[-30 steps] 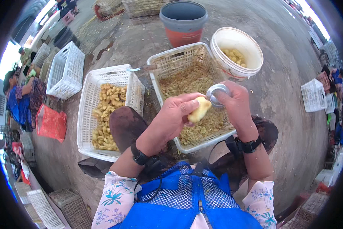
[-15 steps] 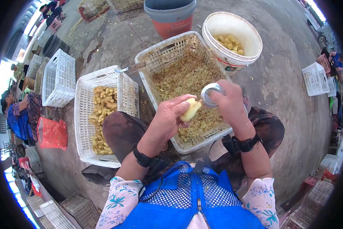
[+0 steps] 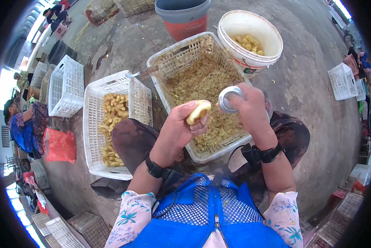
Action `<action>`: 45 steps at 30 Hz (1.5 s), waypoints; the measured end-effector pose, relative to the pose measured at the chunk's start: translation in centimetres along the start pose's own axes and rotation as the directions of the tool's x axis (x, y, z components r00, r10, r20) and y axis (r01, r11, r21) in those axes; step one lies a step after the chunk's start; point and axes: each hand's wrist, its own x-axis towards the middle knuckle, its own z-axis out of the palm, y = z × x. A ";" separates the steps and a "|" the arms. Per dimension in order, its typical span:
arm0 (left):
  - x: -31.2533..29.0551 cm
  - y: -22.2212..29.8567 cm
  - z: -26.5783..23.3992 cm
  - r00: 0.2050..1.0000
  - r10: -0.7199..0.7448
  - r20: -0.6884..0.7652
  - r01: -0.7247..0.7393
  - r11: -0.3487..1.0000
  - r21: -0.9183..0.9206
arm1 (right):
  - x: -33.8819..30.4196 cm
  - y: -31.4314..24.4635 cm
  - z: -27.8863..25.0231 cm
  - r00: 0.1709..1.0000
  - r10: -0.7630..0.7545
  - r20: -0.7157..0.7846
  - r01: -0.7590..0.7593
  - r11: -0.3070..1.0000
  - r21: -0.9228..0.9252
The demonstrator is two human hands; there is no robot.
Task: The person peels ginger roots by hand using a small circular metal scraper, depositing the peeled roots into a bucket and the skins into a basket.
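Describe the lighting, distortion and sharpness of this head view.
Head view: even daylight, blown-out glare at the left rim; fisheye bends the white crate and black corners frame the picture; left hand, yellow piece and right hand are sharp.

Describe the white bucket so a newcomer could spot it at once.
Start at the large white plastic basket full of brownish peelings in front of the seated person. Just past its far right corner stands the round white plastic bucket, right of a grey-and-red tub. It alone is round and white, with a few pale yellow peeled pieces at its bottom, unlike the slotted rectangular baskets around it.
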 end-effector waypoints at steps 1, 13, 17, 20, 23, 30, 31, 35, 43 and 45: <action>0.1 0.0 0.0 1.000 0.014 0.016 -0.013 0.996 -0.084 | 0.0 0.0 -0.1 0.999 0.041 -0.028 -0.037 0.991 0.131; 0.5 -1.1 -0.3 0.992 -0.045 -0.115 0.045 0.999 0.003 | -0.6 0.4 0.7 0.999 -0.026 0.043 0.030 0.995 -0.092; 0.8 -1.0 -0.8 0.986 -0.064 -0.151 0.043 0.989 -0.140 | -0.3 -0.2 0.1 0.998 -0.062 -0.018 0.061 0.997 -0.055; 1.2 -1.9 -0.8 0.982 -0.020 -0.187 -0.013 0.984 -0.177 | -1.0 -0.2 2.7 0.973 -0.231 0.005 0.231 0.973 0.014; 1.3 -2.2 0.2 0.947 -0.018 -0.322 -0.021 0.993 -0.116 | -0.9 0.6 3.9 0.899 -0.433 0.071 0.438 0.895 -0.085; 1.2 -2.2 -1.1 0.986 -0.009 -0.167 0.001 0.999 -0.049 | -0.7 0.4 3.3 0.993 -0.045 0.109 0.045 0.999 0.004; 1.1 -2.3 -1.3 0.985 -0.005 -0.171 -0.003 0.999 -0.048 | -0.6 0.4 3.3 0.993 -0.048 0.112 0.047 0.999 0.007; 1.3 -2.2 -0.2 0.967 -0.025 -0.255 0.008 0.998 -0.065 | -0.7 0.8 3.2 0.992 -0.082 0.100 0.077 0.995 0.062; 1.3 -3.2 0.3 0.952 0.053 -0.301 0.007 0.981 0.195 | -0.8 1.5 3.8 0.964 -0.247 0.098 0.254 0.964 -0.075; 1.4 -3.3 0.5 0.946 0.042 -0.322 -0.001 0.992 0.128 | -1.0 1.5 3.7 0.975 -0.207 0.079 0.214 0.973 -0.082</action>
